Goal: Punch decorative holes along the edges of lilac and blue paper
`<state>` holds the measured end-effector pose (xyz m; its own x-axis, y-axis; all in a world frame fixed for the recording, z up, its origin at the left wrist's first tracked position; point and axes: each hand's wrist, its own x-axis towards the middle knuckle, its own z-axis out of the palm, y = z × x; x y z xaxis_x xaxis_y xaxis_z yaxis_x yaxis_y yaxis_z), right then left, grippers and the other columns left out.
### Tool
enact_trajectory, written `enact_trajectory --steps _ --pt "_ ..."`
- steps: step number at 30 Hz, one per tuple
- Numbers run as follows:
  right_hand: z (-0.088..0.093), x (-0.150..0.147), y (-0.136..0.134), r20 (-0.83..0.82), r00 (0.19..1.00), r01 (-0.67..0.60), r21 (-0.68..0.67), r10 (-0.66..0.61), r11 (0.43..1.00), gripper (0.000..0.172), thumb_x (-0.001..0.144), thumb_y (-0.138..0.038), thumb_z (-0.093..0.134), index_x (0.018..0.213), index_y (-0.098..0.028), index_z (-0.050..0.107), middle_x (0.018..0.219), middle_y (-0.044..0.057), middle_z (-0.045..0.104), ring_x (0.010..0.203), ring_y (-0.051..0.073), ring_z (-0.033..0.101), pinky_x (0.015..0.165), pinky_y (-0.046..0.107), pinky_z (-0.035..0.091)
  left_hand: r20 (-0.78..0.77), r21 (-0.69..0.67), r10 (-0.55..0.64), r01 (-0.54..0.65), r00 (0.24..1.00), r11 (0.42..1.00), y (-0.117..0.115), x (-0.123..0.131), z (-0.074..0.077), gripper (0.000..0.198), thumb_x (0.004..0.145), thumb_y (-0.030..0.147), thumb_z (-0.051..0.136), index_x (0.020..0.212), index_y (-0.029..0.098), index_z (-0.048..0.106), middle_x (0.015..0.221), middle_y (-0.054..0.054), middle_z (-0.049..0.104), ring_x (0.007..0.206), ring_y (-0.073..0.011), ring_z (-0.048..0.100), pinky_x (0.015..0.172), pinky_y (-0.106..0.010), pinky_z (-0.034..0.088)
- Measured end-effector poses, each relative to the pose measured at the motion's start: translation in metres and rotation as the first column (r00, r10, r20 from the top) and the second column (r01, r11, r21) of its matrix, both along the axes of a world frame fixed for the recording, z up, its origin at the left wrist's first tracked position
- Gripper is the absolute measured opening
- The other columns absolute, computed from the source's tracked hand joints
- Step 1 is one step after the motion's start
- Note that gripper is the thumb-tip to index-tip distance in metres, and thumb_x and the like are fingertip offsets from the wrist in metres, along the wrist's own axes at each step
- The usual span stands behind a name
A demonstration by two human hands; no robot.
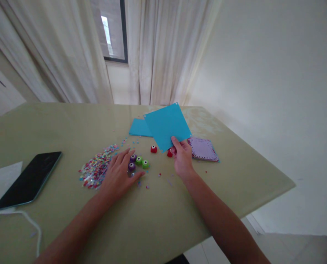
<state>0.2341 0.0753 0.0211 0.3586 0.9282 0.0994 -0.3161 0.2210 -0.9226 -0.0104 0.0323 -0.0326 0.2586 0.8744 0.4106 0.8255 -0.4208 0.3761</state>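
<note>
Pinched at its lower corner, a square blue sheet of paper is held up off the table by my right hand. Small pale marks show at the sheet's corners. My left hand rests low over the table with fingers spread, beside several small craft punches. Two are purple and two are green. One red punch stands farther right, and another red one is partly hidden by my right hand. A pile of colourful paper confetti lies left of my left hand.
Behind the raised sheet lies a stack of blue paper. A purple stack with patterned edges is at the right. On the left are a dark tablet, white paper and a white cable. Loose confetti dots the table.
</note>
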Motion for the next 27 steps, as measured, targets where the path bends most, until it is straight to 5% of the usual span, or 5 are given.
enact_trajectory --steps 9,14,20,27 --pt "0.006 0.016 0.012 -0.047 0.992 0.115 0.042 -0.113 0.993 0.050 0.068 -0.053 0.090 0.066 -0.024 0.050 0.051 -0.010 0.046 0.046 0.008 0.037 0.045 0.024 0.028 -0.200 -0.022 0.170 -0.178 0.965 0.984 -0.002 0.046 0.012 0.085 0.093 0.070 0.063 0.151 0.009 0.057 0.159 -0.028 0.050 0.146 -0.0488 0.042 0.117 -0.063 0.040" --pt "0.003 0.026 0.021 -0.022 0.981 0.195 0.046 -0.194 0.980 0.053 0.071 -0.057 0.086 0.064 -0.025 0.045 0.049 -0.011 0.043 0.046 0.008 0.035 0.046 0.026 0.025 -0.209 -0.025 0.228 -0.238 0.951 0.971 0.013 0.061 0.016 0.061 0.100 0.050 0.054 0.146 0.009 0.061 0.151 -0.027 0.057 0.139 -0.0462 0.050 0.109 -0.059 0.045" --pt "0.002 0.034 0.028 -0.069 0.968 0.243 0.019 -0.242 0.970 0.058 0.067 -0.065 0.088 0.066 -0.025 0.045 0.049 -0.011 0.043 0.045 0.007 0.034 0.044 0.024 0.022 -0.211 0.039 0.185 -0.181 0.960 0.983 0.038 0.054 0.013 0.052 0.096 0.039 0.055 0.139 0.013 0.066 0.136 -0.023 0.067 0.135 -0.0406 0.056 0.117 -0.058 0.041" --pt "0.002 0.039 0.031 -0.053 0.978 0.205 0.036 -0.203 0.978 0.052 0.067 -0.059 0.088 0.064 -0.024 0.049 0.050 -0.009 0.047 0.046 0.008 0.037 0.044 0.023 0.024 -0.203 0.023 0.140 -0.138 0.969 0.990 0.043 0.030 0.013 0.058 0.090 0.038 0.058 0.143 0.013 0.064 0.149 -0.023 0.063 0.150 -0.0432 0.046 0.123 -0.060 0.037"
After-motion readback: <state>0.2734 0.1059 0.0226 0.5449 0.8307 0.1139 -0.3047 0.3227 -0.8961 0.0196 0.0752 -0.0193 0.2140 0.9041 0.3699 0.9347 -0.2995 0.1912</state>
